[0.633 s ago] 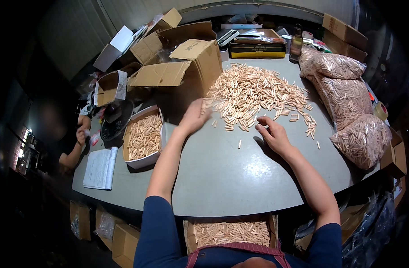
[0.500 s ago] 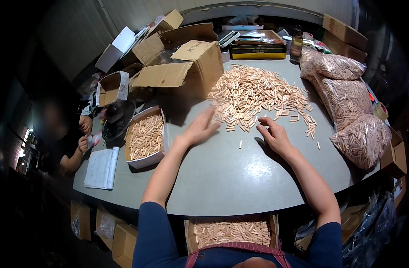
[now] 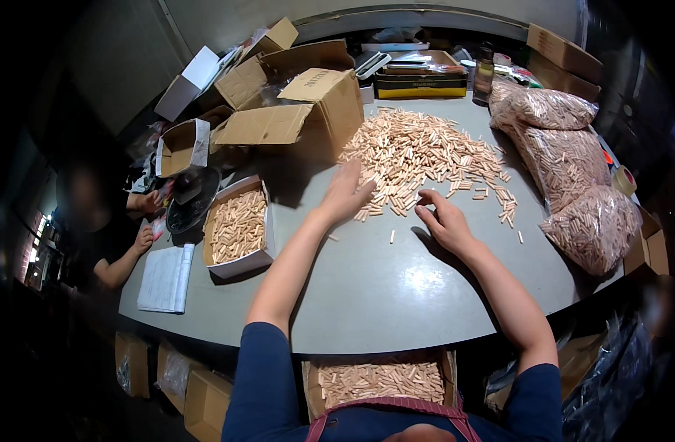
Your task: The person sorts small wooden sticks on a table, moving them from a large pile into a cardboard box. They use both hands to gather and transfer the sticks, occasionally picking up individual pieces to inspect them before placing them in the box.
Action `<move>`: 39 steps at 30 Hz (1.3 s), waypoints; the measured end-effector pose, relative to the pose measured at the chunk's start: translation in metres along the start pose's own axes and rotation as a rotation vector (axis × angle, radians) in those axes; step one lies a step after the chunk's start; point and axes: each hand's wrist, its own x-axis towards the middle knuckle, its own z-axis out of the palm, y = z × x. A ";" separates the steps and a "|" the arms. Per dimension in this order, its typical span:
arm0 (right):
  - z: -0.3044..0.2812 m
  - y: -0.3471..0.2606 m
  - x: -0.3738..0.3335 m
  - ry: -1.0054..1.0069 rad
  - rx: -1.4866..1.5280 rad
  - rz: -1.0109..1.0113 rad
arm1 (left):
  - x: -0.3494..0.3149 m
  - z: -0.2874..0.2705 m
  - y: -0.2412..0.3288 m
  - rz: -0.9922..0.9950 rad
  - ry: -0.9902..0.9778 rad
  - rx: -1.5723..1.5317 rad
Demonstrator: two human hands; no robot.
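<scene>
A broad pile of small wooden dowel pins (image 3: 426,151) lies spread over the grey table (image 3: 367,287). My left hand (image 3: 345,193) rests flat with fingers apart at the pile's near left edge, touching the pins. My right hand (image 3: 442,219) sits at the near edge of the pile, fingers curled down onto the table beside a few loose pins; whether it holds any is hidden. A single pin (image 3: 392,236) lies alone between my hands. A cardboard box of pins (image 3: 378,379) sits below the table edge at my lap.
A small box of pins (image 3: 238,227) and a paper pad (image 3: 164,278) lie left. Open cardboard boxes (image 3: 301,110) stand behind. Clear bags of pins (image 3: 573,177) line the right edge. A tape roll (image 3: 623,179) is far right. Another person (image 3: 109,236) sits at the left.
My left hand slid back from the pile toward the near left, then spread flat at its edge. My right hand stayed at the pile's near edge.
</scene>
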 end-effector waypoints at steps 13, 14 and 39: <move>-0.002 -0.004 -0.009 -0.008 -0.041 -0.207 | -0.008 0.019 0.067 0.279 -0.205 0.000; -0.003 -0.008 -0.011 -0.014 -0.046 -0.239 | -0.015 0.018 0.071 0.282 -0.215 0.006; 0.007 -0.032 -0.031 -0.142 -0.285 -0.553 | -0.188 -0.078 0.146 0.089 -0.439 0.183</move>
